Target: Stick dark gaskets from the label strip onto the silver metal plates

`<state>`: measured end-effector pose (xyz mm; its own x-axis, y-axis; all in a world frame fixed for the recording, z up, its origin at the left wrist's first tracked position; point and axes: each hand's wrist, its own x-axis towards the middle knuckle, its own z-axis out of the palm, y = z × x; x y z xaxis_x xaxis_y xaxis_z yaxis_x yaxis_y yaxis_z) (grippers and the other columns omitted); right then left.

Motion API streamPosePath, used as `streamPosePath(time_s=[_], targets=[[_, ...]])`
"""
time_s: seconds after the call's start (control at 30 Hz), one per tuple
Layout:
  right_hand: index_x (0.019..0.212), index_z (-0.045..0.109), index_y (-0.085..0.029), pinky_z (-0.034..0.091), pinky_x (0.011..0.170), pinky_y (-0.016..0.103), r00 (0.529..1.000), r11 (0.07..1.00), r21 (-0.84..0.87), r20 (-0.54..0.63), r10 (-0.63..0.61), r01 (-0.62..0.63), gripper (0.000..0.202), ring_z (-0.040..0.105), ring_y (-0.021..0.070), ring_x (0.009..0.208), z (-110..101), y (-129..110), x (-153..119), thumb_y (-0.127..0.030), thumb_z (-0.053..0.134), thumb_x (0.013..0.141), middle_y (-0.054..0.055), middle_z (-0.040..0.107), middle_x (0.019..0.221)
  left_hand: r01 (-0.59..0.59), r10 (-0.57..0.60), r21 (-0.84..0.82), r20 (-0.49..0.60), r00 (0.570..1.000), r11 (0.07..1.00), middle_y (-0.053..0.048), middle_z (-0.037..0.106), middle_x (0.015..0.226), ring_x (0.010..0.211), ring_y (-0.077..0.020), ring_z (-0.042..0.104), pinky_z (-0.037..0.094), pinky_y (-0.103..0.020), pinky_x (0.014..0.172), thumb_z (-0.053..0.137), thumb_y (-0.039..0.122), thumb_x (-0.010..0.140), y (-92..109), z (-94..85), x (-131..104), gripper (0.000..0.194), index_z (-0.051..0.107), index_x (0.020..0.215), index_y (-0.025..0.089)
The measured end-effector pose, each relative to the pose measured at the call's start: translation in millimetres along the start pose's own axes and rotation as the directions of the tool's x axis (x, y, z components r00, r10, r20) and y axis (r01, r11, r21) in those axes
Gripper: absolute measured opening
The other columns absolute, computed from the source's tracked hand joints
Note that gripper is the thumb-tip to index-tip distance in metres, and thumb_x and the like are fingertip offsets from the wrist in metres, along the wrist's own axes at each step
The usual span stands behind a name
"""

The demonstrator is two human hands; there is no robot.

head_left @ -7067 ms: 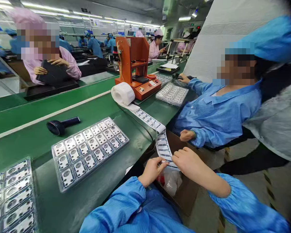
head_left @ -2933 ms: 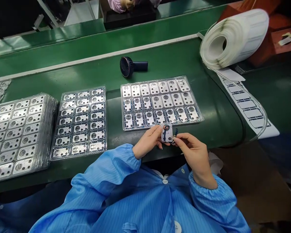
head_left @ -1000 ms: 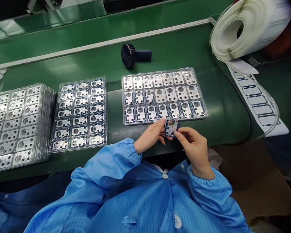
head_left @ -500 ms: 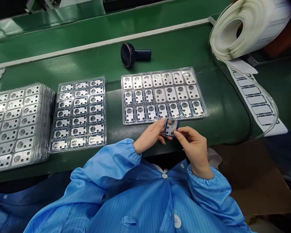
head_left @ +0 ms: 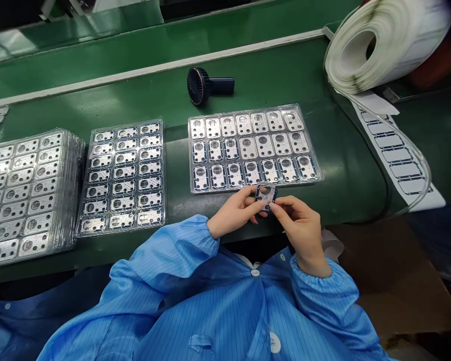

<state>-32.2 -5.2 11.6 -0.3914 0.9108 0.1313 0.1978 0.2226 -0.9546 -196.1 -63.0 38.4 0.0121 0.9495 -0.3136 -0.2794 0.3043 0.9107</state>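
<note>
Between my two hands is a small silver metal plate with a large round hole, small dark holes and a dark blue edging. My left hand grips its left side, the thumb lying across the plate's face. My right hand pinches the lower right corner between thumb and fingers. Just beyond the hands lies a clear plastic tray with rows of similar plates; some show blue edging and some look plain silver.
To the left lie another filled tray and a tall stack of trays. A dark handheld fan rests behind the middle tray. At the right, a big label roll trails a strip of blue-outlined stickers beside a cable.
My left thumb has come down onto the front of the metal plate. The plate has shifted very slightly to the right; my right hand has kept its pinch.
</note>
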Motion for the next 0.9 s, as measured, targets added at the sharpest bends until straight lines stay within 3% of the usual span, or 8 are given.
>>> streamPosePath(time_s=[0.5,0.9], targets=[[0.085,0.071,-0.022,0.046,0.057,0.027,1.000,1.000,0.017,0.008,0.000,0.000,0.015,0.058,0.0161,0.067,-0.6,1.3,0.5,-0.037,0.073,0.083,0.002,0.065,0.078,-0.025,0.025,0.034,0.000,1.000,0.999,-0.005,0.063,0.084,0.084,-0.0174,0.067,0.051,-0.023,0.061,0.057,0.031,0.090,-4.3,-1.1,2.0,0.045,0.047,0.129,0.013],[0.085,0.071,-0.021,0.045,0.056,0.027,1.000,1.000,-0.021,0.002,-0.009,0.009,0.015,0.057,0.0155,0.065,-0.5,0.3,1.0,-0.036,0.071,0.084,0.001,0.064,0.077,-0.031,0.031,0.028,0.005,1.000,0.999,-0.004,0.062,0.081,0.083,-0.0174,0.067,0.051,-0.022,0.060,0.060,0.032,0.089,-6.3,-2.2,3.7,0.045,0.048,0.128,0.014]])
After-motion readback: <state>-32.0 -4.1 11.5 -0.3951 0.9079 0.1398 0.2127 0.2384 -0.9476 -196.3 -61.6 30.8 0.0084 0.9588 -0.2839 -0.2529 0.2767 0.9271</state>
